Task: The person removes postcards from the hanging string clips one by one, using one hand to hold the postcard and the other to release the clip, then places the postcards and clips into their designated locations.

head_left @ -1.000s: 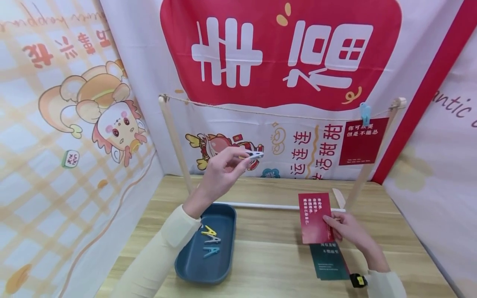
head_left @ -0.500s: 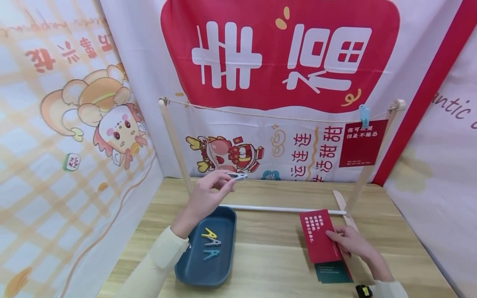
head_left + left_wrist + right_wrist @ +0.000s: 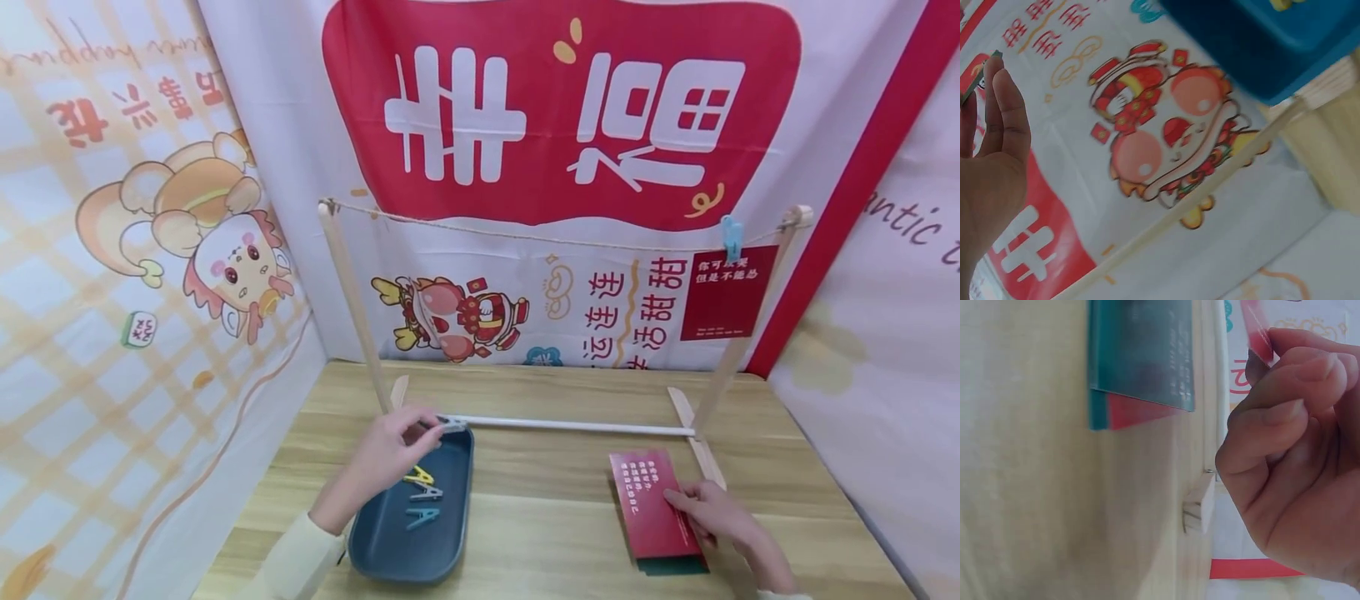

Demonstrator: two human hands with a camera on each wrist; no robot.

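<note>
My left hand pinches a pale grey clothespin over the far end of a blue tray. In the left wrist view, that clothespin shows as a thin edge between thumb and fingertips. Lying in the tray are a yellow clothespin, a grey one and a teal one. On the right, my right hand pinches the edge of a red card with white writing. Under it, mostly hidden in the head view, green cards and a red one lie on the table.
A wooden frame carries a string across its top. From the string's right end, a light blue clothespin holds another red card. A white bar joins the frame's posts low down. Printed cloth walls stand around the table.
My left hand has come down and left with its clothespin, from near the string to over the tray. My right hand has lowered the red card toward the table, covering more of the green cards.
</note>
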